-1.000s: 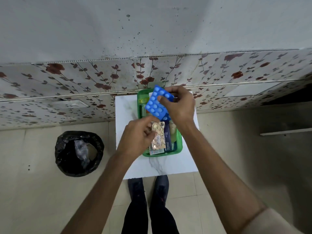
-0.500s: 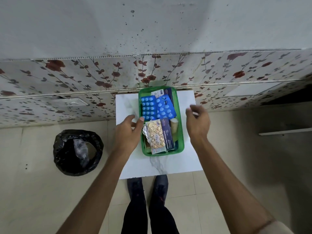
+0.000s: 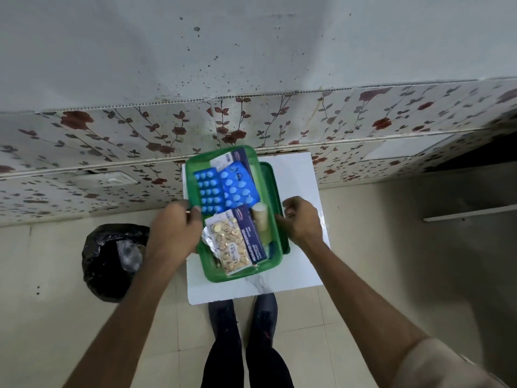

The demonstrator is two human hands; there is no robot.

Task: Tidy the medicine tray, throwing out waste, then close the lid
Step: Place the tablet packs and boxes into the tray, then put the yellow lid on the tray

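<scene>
We see bare forearms, a beige cloth sleeve [image 3: 436, 359] at the right elbow, black trousers [image 3: 246, 359] and dark shoes [image 3: 243, 312].

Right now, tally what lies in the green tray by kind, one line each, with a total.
Blue blister packs: 2
Gold pill strip: 1
Dark blue dressing boxes: 2
Pale yellow roll: 1
Crumpled foil strip: 1
Total: 7 visible; anything underneath is hidden.
</scene>
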